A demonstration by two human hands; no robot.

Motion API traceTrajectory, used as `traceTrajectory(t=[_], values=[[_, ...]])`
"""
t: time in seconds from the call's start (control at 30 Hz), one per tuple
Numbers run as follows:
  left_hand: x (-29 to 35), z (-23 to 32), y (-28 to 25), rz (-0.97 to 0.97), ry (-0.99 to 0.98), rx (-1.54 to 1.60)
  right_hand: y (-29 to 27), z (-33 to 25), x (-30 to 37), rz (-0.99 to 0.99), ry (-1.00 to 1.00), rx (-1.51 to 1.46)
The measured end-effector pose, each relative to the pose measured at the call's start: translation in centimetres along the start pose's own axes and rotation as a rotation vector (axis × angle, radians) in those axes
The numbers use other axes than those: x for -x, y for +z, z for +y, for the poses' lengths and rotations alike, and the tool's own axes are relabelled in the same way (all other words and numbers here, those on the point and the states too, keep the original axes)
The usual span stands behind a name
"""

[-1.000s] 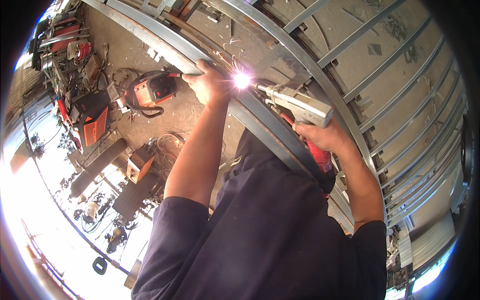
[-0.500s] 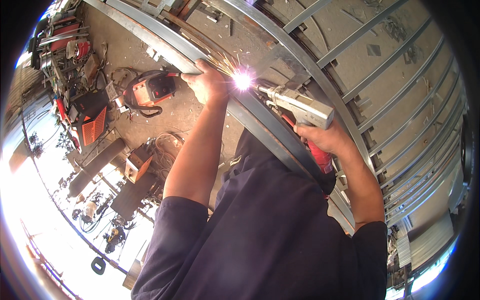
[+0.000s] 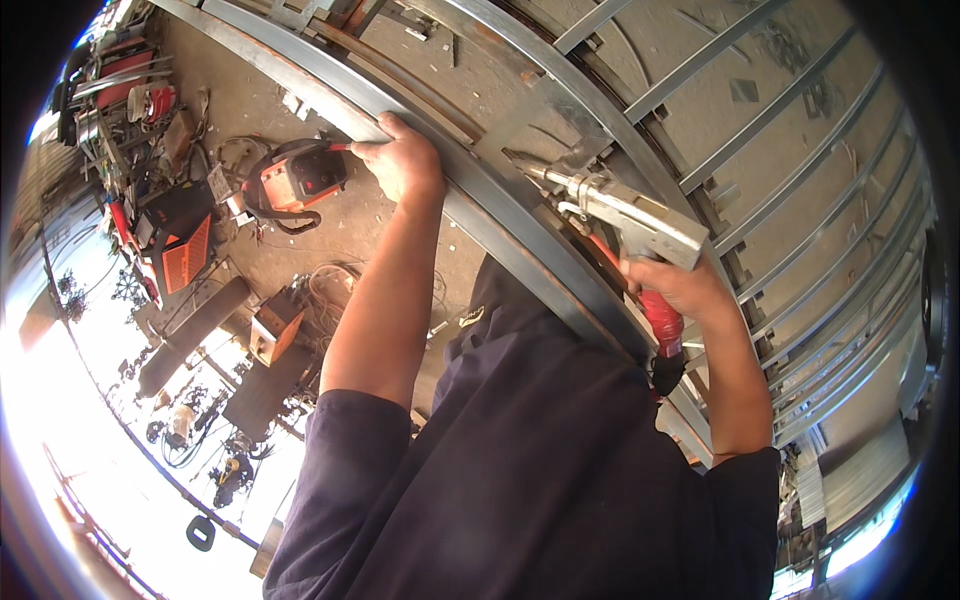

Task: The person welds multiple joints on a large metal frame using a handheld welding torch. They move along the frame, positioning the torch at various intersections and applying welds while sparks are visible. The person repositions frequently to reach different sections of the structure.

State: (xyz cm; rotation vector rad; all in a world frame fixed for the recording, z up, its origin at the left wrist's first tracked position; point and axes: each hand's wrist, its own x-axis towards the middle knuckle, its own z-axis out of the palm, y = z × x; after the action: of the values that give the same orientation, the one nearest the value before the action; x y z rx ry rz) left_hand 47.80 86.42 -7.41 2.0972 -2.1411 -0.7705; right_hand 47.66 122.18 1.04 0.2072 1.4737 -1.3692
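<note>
A long grey steel bar (image 3: pixel 490 222) runs diagonally in front of my body. My left hand (image 3: pixel 408 165) is closed on its near edge, thumb on top. A thin red piece shows beside those fingers; I cannot tell whether it is held. My right hand (image 3: pixel 685 288) grips a welding gun (image 3: pixel 640 218) with a pale metal body and a red-wrapped handle. The gun's narrow nozzle points up and left, beyond the bar's far edge, and no arc glows at it. The underside of my left fingers is hidden.
A curved metal frame with several crossbars (image 3: pixel 730 165) spreads to the right. On the floor at left are an orange-and-black machine (image 3: pixel 300 180) with a black hose and another orange-and-black unit (image 3: pixel 185 255). Tools and scrap (image 3: pixel 140 100) crowd the upper left.
The bright arc and its sparks have gone out. The welding gun in my right hand has shifted right and slightly down, away from the bar. My left hand has slid slightly left.
</note>
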Motion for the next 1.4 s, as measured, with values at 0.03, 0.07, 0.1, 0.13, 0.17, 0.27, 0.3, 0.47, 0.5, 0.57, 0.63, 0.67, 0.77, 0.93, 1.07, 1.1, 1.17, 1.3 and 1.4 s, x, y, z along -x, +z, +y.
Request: traceTrajectory(t=[0.03,0.07,0.1,0.13,0.17,0.27,0.3,0.47,0.5,0.57,0.63,0.67,0.77,0.93,1.07,1.1,1.17,1.3,1.4], values=[[-0.1,0.0,0.0,-0.009,0.001,0.006,-0.5,0.1,0.4,0.004,-0.002,-0.007],[-0.1,-0.1,-0.1,-0.018,0.001,0.012,-1.1,0.7,0.8,-0.017,0.001,0.002],[0.0,0.0,-0.1,-0.026,0.001,0.020,-1.7,1.3,1.1,-0.038,0.003,0.013],[0.4,0.4,-0.4,-0.036,-0.009,0.022,-1.9,1.8,1.3,-0.059,0.005,0.024],[0.2,0.1,-0.1,0.002,0.016,0.022,-2.0,2.2,1.7,-0.051,0.025,0.044],[0.4,0.1,-0.1,0.034,0.036,0.039,-1.6,2.7,2.1,-0.047,0.066,0.028],[0.5,0.3,-0.2,0.031,0.037,0.045,-1.5,2.7,2.3,-0.052,0.073,0.021],[0.4,0.1,-0.2,0.033,0.034,0.044,-1.2,2.3,2.5,-0.062,0.081,0.033],[0.6,0.3,-0.4,0.028,0.037,0.051,-1.3,2.3,2.5,-0.066,0.084,0.046],[0.7,0.4,-0.3,0.023,0.040,0.057,-1.3,2.4,2.5,-0.058,0.105,0.061],[0.5,0.3,-0.2,0.023,0.036,0.058,-1.1,2.7,2.4,-0.046,0.051,0.099],[0.6,0.2,-0.3,0.021,0.037,0.053,-1.1,2.9,2.4,-0.039,0.024,0.117],[0.9,0.4,-0.4,0.017,0.041,0.045,-1.1,3.0,2.3,-0.048,0.076,0.092],[1.2,0.7,-0.7,0.023,0.031,0.046,-0.9,2.8,2.6,-0.014,0.063,0.111],[1.1,0.6,-0.7,0.013,0.034,0.045,-1.1,3.0,2.8,-0.015,0.083,0.125],[1.1,0.6,-0.7,0.007,0.035,0.053,-1.1,3.1,2.8,-0.016,0.082,0.128],[1.0,0.5,-0.6,0.008,0.037,0.059,-1.2,3.3,2.9,-0.018,0.079,0.134],[1.0,0.6,-0.6,0.019,0.029,0.037,-1.3,3.5,3.0,-0.042,0.055,0.110],[0.8,0.4,-0.3,0.029,0.032,0.030,-1.7,3.9,3.0,-0.076,0.044,0.118]])
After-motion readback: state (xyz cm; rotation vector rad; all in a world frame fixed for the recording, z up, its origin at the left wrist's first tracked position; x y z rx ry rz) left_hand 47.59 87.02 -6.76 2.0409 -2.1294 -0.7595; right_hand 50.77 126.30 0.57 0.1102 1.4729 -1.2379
